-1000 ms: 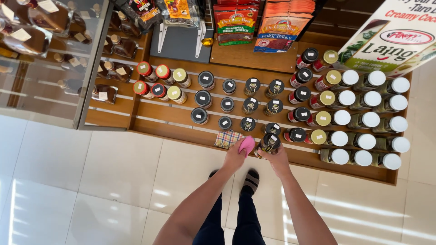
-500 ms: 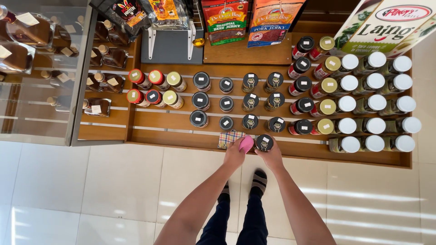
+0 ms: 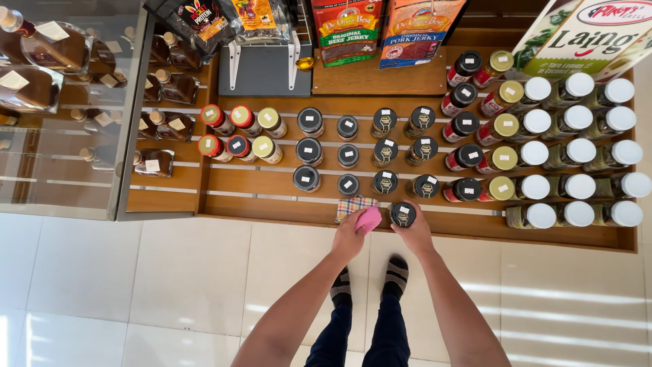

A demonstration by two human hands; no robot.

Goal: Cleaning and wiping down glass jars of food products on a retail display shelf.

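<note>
My left hand (image 3: pixel 349 236) grips a pink cloth (image 3: pixel 369 219) at the front edge of a wooden display shelf (image 3: pixel 272 180). Right beside it, my right hand (image 3: pixel 415 234) holds a black-lidded jar (image 3: pixel 403 214) with a small label on its lid. The cloth touches the jar's left side. A checked cloth (image 3: pixel 354 204) lies on the shelf just behind the pink one. Rows of black-lidded jars (image 3: pixel 348 155) stand on the shelf steps above my hands.
White-lidded jars (image 3: pixel 578 150) and gold-lidded jars (image 3: pixel 505 125) fill the right of the shelf; red- and green-lidded jars (image 3: pixel 238 132) stand left. A glass cabinet (image 3: pixel 61 102) with bottles is far left. Snack packets (image 3: pixel 350 30) hang behind. My feet (image 3: pixel 370 278) stand on white tiles.
My right hand has brought the black-lidded jar down and toward the shelf's front edge, next to the pink cloth. The view has shifted slightly.
</note>
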